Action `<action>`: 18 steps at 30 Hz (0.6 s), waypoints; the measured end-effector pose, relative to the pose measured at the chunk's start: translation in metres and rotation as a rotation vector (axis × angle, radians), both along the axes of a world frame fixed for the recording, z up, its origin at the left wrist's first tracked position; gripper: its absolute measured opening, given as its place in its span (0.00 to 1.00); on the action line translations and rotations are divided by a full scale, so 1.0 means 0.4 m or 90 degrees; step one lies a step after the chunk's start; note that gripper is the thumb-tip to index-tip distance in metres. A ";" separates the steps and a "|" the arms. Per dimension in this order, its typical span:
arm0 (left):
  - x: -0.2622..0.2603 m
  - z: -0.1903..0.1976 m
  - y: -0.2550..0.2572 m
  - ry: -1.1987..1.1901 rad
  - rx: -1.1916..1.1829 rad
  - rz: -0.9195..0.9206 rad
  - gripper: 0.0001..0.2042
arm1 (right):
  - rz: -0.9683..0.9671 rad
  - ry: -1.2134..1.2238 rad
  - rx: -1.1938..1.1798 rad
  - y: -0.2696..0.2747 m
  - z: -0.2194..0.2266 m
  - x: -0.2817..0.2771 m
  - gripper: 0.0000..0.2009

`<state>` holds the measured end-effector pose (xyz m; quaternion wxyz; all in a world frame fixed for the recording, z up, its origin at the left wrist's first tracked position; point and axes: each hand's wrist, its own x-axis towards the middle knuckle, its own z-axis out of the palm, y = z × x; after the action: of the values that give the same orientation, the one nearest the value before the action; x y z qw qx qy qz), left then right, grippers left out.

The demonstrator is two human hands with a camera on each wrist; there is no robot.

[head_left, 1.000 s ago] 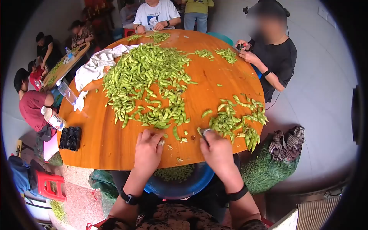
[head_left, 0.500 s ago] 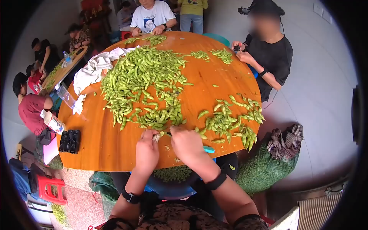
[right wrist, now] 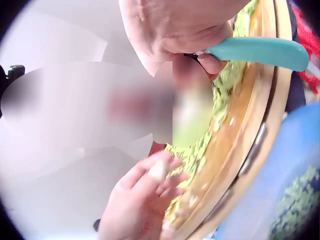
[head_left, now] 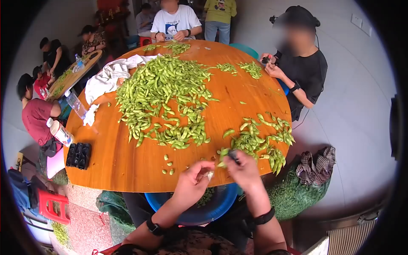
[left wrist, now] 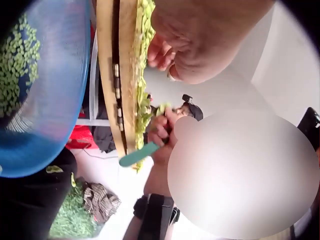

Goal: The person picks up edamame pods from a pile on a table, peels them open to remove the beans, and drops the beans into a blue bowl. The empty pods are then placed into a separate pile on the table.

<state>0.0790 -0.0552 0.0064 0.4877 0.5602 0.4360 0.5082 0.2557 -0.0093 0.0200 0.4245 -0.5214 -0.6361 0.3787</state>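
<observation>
Both hands have shifted right along the worktop (head_left: 127, 170) edge: right hand (head_left: 244, 170) grips a teal-handled tool (right wrist: 260, 50) and pod (head_left: 222, 153); left hand (head_left: 193, 182) pinches a pale bit (head_left: 209, 174).

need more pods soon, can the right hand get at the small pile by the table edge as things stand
Probably yes. The right hand sits at the near rim of the small pile with only bare table around it. But it grips a teal-handled tool and a pod, so its fingers aren't free.

Pale grey floor (head_left: 357, 106), white wall (head_left: 263, 17), red stool (head_left: 50, 205), second table (head_left: 72, 72)
</observation>
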 end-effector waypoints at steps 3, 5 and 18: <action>-0.087 0.032 -0.010 0.496 0.329 0.203 0.15 | -0.203 -0.142 0.199 0.019 0.027 0.093 0.08; -0.145 0.023 -0.008 0.534 0.274 0.323 0.16 | -0.242 -0.222 0.172 0.015 0.028 0.150 0.08; 0.007 0.041 0.031 0.527 0.339 0.178 0.13 | -0.053 -0.344 0.201 -0.012 0.010 0.003 0.11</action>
<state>0.0817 -0.0428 0.0228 0.0421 0.7558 0.5188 0.3973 0.2569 -0.0139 0.0240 0.3307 -0.5562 -0.7551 0.1053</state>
